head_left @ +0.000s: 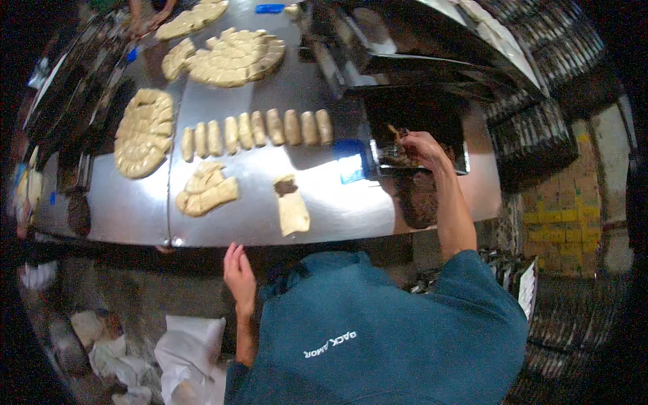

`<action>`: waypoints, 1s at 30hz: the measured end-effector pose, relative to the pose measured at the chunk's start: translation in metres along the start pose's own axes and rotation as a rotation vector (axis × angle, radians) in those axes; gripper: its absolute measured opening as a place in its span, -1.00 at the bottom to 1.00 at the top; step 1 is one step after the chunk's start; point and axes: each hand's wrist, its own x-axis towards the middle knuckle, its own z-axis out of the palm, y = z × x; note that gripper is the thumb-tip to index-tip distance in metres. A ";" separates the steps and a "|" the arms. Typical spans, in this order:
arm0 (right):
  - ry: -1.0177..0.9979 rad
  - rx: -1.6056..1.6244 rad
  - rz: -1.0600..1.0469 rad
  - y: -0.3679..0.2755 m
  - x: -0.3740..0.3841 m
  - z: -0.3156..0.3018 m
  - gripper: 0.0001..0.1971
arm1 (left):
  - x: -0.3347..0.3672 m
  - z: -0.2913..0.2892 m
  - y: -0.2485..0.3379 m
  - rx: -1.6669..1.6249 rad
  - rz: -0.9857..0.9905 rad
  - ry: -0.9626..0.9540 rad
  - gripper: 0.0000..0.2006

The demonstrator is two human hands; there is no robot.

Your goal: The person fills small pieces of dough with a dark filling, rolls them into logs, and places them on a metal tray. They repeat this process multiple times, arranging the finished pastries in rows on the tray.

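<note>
My right hand [423, 148] reaches over a dark rectangular tray [466, 162] on the right of the table. Its fingers are closed on something small and brownish, too blurred to name. Below the table's front edge, my left hand [239, 273] hangs with its fingers stretched out and nothing in it. A flat strip of dough [293, 212] lies near the front edge, with dark brown filling [286, 187] on its far end. Behind it runs a row of several rolled dough pieces [257, 128]. A small pile of dough pieces [208, 190] is to the left of the strip.
Larger dough rounds in cut pieces lie at the left [144, 135] and back [236, 57] of the metal table [223, 233]. A blue flat piece [350, 162] sits beside the tray. Dark stacked trays [533, 128] stand at right. Another person's hands [148, 17] show far left.
</note>
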 end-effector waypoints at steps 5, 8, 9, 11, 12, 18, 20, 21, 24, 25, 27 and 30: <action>-0.310 0.078 -0.093 -0.006 -0.005 0.112 -0.91 | 0.037 0.018 0.000 -0.291 -0.075 -0.091 -0.74; -0.365 -0.414 -0.253 0.006 0.009 0.184 -0.78 | 0.085 0.032 0.027 -0.526 -0.334 -0.325 -0.70; -0.368 -0.583 -0.351 0.011 0.011 0.204 -0.71 | 0.101 0.044 0.027 -0.602 -0.353 -0.358 -0.69; -0.158 -0.846 -0.702 0.026 -0.001 0.246 -0.77 | 0.128 0.076 0.021 -0.617 -0.274 -0.322 -0.66; -0.153 -0.911 -0.762 0.041 0.003 0.254 -0.77 | 0.135 0.087 0.024 -0.609 -0.248 -0.352 -0.65; -0.091 -0.775 -0.913 0.057 -0.015 0.255 -0.82 | 0.137 0.093 0.036 -0.360 -0.110 -0.388 -0.61; -0.125 -0.783 -0.996 0.064 -0.005 0.260 -0.81 | 0.133 0.095 0.038 -0.401 -0.051 -0.339 -0.62; -0.141 -0.784 -1.036 0.067 -0.001 0.262 -0.80 | 0.131 0.095 0.038 -0.419 -0.020 -0.317 -0.62; -0.099 -0.889 -1.090 0.065 -0.005 0.271 -0.81 | 0.128 0.094 0.036 -0.210 0.273 -0.213 -0.62; -0.068 -0.858 -1.071 0.064 -0.010 0.271 -0.81 | 0.124 0.093 0.035 -0.225 0.176 -0.235 -0.62; 0.009 -0.810 -1.035 0.056 -0.026 0.264 -0.82 | 0.116 0.086 0.057 -0.268 -0.005 -0.280 -0.60; 0.028 -0.743 -1.021 0.073 -0.019 0.262 -0.82 | 0.110 0.106 0.042 -0.042 0.338 -0.063 -0.65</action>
